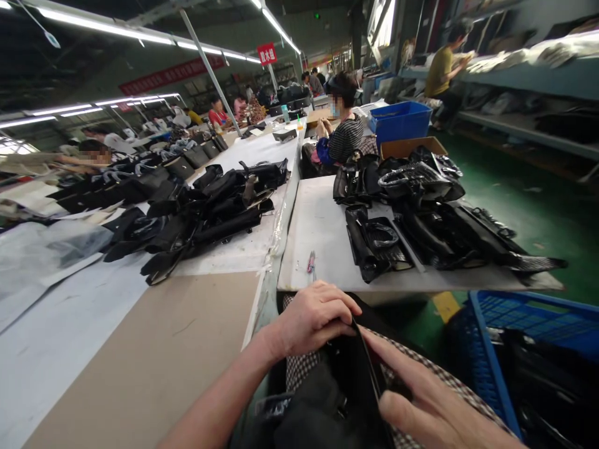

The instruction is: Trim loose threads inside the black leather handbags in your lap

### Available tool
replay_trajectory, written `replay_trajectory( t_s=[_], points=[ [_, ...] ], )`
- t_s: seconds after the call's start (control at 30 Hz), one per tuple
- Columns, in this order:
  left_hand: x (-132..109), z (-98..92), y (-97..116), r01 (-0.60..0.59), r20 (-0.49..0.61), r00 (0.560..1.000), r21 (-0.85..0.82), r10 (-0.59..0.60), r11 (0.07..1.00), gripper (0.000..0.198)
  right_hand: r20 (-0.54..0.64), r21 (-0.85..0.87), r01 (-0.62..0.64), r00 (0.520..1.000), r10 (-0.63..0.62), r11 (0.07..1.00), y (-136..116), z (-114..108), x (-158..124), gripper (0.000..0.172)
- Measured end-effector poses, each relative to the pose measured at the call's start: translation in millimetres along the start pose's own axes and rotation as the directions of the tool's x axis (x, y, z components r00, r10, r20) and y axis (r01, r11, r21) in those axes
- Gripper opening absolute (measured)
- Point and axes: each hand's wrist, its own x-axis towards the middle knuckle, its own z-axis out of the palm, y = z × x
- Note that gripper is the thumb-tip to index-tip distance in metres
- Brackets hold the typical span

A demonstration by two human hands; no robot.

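A black bag piece (322, 399) lies over my lap at the bottom centre, on checked cloth. My left hand (321, 315) grips the far end of its edge, fingers curled over it. My right hand (412, 386) is against the right side of the same edge, thumb on the near side and fingers partly hidden behind the material. Beyond my hands, a small pink-and-white tool (311, 262) lies on the white table.
Black bags pile on the left table (210, 368) and on the right-hand white table (309, 212). A blue crate (486, 349) with black items stands at the lower right. A person in stripes (346, 134) sits ahead, near a blue bin (400, 125).
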Motion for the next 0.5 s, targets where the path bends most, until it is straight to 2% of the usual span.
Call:
replay_trajectory(
  t_s=[0.07, 0.13, 0.2, 0.3, 0.4, 0.5],
  points=[
    [-2.0, 4.7, 0.0, 0.059, -0.069, 0.996, 0.024, -0.057, 0.998, 0.01, -0.064, -0.08, 0.031, 0.997, -0.037, 0.996, 4.6, 9.8, -3.1, 0.074],
    [-5.0, 8.9, 1.1, 0.164, -0.143, 0.978, 0.064, -0.154, 0.984, 0.012, -0.083, -0.112, 0.025, 0.996, -0.034, 0.993, 8.4, 16.4, -3.0, 0.071],
    [-9.3, 11.7, 4.1, 0.275, -0.212, 0.945, 0.11, -0.248, 0.955, 0.014, -0.053, -0.124, 0.017, 0.998, -0.024, 0.992, 10.0, 15.3, 1.0, 0.058],
    [-18.3, 12.0, 12.1, 0.383, -0.289, 0.901, 0.184, -0.323, 0.905, 0.014, 0.081, -0.112, 0.052, 0.996, -0.043, 0.992, 10.9, 0.0, 13.7, 0.045],
    [-28.2, 8.2, 20.6, 0.374, -0.295, 0.908, 0.244, -0.299, 0.895, 0.012, 0.148, -0.037, 0.011, 0.989, -0.006, 0.999, 17.7, -17.5, 28.1, 0.039],
    [-34.9, 3.3, 24.2, 0.268, -0.244, 0.948, 0.266, -0.205, 0.926, 0.01, 0.112, 0.088, -0.06, 0.993, 0.05, 0.994, 31.7, -23.0, 36.4, 0.04]
  ],
)
